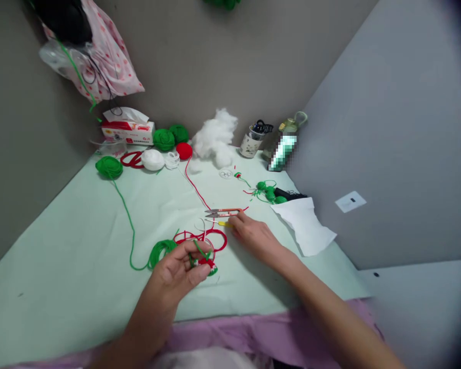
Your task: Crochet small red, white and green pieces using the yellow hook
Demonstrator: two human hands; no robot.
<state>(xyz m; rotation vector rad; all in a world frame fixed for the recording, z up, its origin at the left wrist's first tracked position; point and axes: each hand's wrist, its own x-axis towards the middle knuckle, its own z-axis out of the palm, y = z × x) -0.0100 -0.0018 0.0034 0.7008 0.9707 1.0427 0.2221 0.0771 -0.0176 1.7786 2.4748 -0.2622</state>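
My left hand (180, 269) is closed around a small red, white and green crocheted piece (207, 264), with green yarn running from it. Beside it lie loops of red yarn (211, 238) and a coil of green yarn (159, 251). My right hand (253, 236) reaches across the pale green table (61, 266), its fingertips pinched at a yellow-handled crochet hook (225, 224). Just beyond the hook lie orange thread snips (223, 211).
At the back stand several yarn balls, green (164, 139), red (184, 150) and white (152, 159), a tissue box (127, 132), white stuffing (217, 136), a jar (251, 143) and a bottle (290, 128). Small green crocheted pieces (271, 193) and a white sheet (305, 225) lie right.
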